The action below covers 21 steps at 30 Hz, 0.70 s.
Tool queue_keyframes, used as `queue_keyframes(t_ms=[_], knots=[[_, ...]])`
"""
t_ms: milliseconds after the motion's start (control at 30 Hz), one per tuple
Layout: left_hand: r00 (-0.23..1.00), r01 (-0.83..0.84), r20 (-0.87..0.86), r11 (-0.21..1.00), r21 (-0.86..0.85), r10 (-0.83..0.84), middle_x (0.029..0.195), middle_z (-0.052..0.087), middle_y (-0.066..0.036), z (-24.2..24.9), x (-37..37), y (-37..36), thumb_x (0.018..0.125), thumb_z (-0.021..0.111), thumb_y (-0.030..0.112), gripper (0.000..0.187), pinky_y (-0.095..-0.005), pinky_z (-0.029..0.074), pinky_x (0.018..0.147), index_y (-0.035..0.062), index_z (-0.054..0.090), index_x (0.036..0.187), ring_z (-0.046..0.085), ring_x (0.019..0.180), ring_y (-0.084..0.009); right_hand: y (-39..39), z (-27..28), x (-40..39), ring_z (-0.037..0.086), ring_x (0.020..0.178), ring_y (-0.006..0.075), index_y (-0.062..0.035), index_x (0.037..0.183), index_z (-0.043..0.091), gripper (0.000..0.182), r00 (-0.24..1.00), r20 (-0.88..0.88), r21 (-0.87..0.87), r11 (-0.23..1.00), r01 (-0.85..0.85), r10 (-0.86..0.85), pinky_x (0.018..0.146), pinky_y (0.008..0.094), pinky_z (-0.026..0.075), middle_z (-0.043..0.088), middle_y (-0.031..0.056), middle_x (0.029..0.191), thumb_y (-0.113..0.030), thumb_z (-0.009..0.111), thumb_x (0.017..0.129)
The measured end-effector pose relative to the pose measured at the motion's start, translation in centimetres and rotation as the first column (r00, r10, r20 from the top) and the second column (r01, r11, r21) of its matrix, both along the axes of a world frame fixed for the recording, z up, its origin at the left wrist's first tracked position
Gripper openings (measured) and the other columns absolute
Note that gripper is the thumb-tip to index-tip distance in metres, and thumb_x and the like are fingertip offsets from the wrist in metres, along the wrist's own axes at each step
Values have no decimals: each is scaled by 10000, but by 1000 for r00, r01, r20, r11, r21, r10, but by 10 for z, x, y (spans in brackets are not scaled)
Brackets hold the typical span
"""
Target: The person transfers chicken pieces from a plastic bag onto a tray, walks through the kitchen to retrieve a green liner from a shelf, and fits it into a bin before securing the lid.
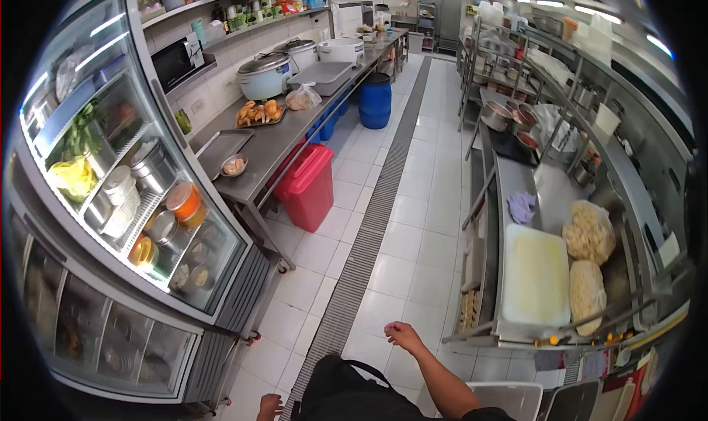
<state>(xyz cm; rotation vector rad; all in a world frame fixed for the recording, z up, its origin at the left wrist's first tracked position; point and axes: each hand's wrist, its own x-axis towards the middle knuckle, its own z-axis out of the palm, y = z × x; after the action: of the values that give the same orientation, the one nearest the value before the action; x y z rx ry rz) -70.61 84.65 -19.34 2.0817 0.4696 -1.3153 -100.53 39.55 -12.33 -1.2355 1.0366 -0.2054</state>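
I stand in a kitchen aisle over white floor tiles. My right hand [402, 335] swings in front of me over the floor, fingers loosely curled, holding nothing. My left hand [269, 406] hangs low at the bottom edge, fingers apart and empty, near the foot of a glass-door fridge [125, 199]. To my right a white cutting board [536, 273] lies on a steel counter, with two clear bags of pale food [588, 233] beside it.
A floor drain grate [372, 222] runs down the aisle. A red bin [306, 188] and a blue barrel [375, 102] stand under the left steel table [276, 144], which carries trays, rice cookers and food. Pots and shelving line the right side.
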Motion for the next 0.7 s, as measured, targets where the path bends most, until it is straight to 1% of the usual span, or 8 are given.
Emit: queue_keyframes(t_ms=[167, 233, 333, 400, 467, 600, 633, 700], knots=[[973, 172, -152, 985, -26, -174, 985, 632, -128, -53, 38, -79, 914, 556, 251, 327, -484, 506, 639, 86, 579, 1195, 617, 734, -299, -115, -12, 61, 632, 703, 124, -74, 1036, 657, 231, 996, -88, -30, 999, 18, -20, 605, 272, 517, 662, 26, 874, -253, 620, 893], [951, 249, -43, 841, -479, -306, 1059, 635, -79, -41, 59, -113, 811, 652, 501, 582, -401, 493, 759, 73, 594, 1202, 600, 895, -233, -149, -54, 60, 627, 675, 126, -72, 1006, 665, 221, 980, -197, -58, 998, 20, -31, 582, 277, 515, 659, 34, 837, -256, 619, 892], [861, 173, -415, 935, -309, -296, 969, 639, -123, -108, 158, -222, 915, 555, 250, 318, -497, 518, 656, 94, 594, 1189, 621, 730, -304, -196, -113, 28, 609, 533, 170, -61, 829, 687, 237, 920, -393, -119, 992, -45, -5, 486, 330, 504, 634, 74, 639, -295, 650, 846], [939, 297, -166, 954, -43, -300, 988, 636, -125, -99, 193, -310, 918, 549, 250, 327, -509, 532, 678, 105, 583, 1210, 624, 722, -315, -222, -92, 19, 639, 626, 169, -61, 914, 686, 299, 824, -564, 128, 991, 27, 50, 552, 325, 527, 649, 50, 729, -346, 676, 826], [882, 458, -74, 884, -88, -465, 948, 629, -141, -76, 240, -419, 917, 544, 166, 220, -449, 550, 578, 33, 586, 1088, 644, 712, -299, -245, -68, 20, 656, 682, 181, -65, 969, 682, 269, 827, -551, 101, 974, 201, -113, 587, 333, 540, 669, 56, 806, -303, 672, 846], [821, 570, 145, 810, -140, -553, 995, 624, -125, -31, 320, -651, 874, 556, 218, 286, -456, 540, 721, 62, 580, 1112, 623, 856, -279, -298, -62, 30, 665, 703, 194, -42, 1003, 665, 268, 770, -497, 150, 834, 531, -400, 595, 341, 547, 676, 72, 831, -265, 675, 854], [774, 621, 272, 769, -151, -572, 770, 640, -84, -21, 332, -707, 851, 570, 206, 249, -355, 532, 514, 40, 648, 1019, 631, 637, -210, -308, -65, 34, 669, 689, 199, -25, 952, 662, 241, 742, -457, 149, 780, 608, -491, 566, 335, 541, 677, 83, 826, -236, 685, 839], [702, 697, 358, 698, -167, -615, 724, 631, -77, -7, 348, -812, 848, 577, 210, 247, -319, 509, 471, 34, 659, 1000, 618, 596, -181, -324, -76, 43, 669, 682, 206, -9, 900, 658, 212, 692, -425, 173, 698, 695, -584, 556, 339, 539, 674, 91, 816, -209, 683, 834]])
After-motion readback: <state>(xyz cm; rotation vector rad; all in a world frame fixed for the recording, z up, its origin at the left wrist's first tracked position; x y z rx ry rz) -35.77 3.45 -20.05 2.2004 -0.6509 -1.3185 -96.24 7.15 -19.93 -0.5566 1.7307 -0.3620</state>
